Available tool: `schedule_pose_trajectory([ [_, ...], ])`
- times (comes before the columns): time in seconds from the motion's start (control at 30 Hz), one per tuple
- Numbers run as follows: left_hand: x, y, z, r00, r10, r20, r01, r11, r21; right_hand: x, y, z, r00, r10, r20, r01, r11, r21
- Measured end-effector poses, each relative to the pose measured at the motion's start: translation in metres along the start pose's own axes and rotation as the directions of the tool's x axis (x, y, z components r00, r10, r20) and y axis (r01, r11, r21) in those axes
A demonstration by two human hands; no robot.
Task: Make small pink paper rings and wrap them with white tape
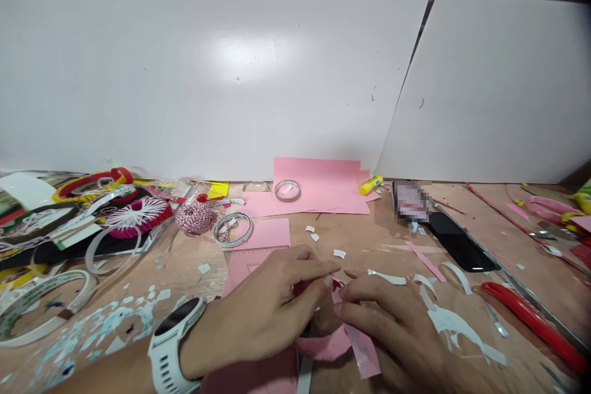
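A ring wrapped in pink paper (325, 346) is at the near middle of the table, between my hands. My left hand (281, 305), with a white watch (172, 345) on its wrist, pinches the ring's far side between thumb and fingers. My right hand (392, 323) has its fingers bent over the ring's right side. A loose pink paper strip (364, 354) hangs from the ring beside those fingers. The fingers hide part of the ring. Under my left forearm lies a clear ruler (258, 255) on pink paper.
Bare tape rings (233, 229), red-and-white twine (196, 217) and crafts lie left. Pink sheets (318, 172) lean on the white board (207, 74). A glue stick (371, 185), black phone (459, 243), red-handled tool (530, 323) and paper scraps (455, 326) are right.
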State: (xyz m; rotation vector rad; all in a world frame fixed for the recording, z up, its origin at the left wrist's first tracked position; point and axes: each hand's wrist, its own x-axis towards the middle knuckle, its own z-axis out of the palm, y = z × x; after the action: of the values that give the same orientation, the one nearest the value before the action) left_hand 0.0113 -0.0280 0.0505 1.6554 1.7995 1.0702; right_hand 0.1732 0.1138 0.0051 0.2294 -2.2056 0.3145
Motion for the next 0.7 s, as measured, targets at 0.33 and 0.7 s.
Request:
schedule_pose_trajectory([
  [0.33,0.0003,-0.0089,0.0055,0.985,-0.159,-0.065,0.129,0.936,-0.328,-0.0039,-0.0039,0.0009,0.997,-0.064,-0.038,0.055,0.978,-0.202],
  [0.7,0.0003,-0.0073,0.0073,0.993,-0.111,-0.046,0.094,0.954,-0.283,0.0029,-0.0027,0.0013,0.986,-0.167,0.006,0.166,0.972,-0.167],
])
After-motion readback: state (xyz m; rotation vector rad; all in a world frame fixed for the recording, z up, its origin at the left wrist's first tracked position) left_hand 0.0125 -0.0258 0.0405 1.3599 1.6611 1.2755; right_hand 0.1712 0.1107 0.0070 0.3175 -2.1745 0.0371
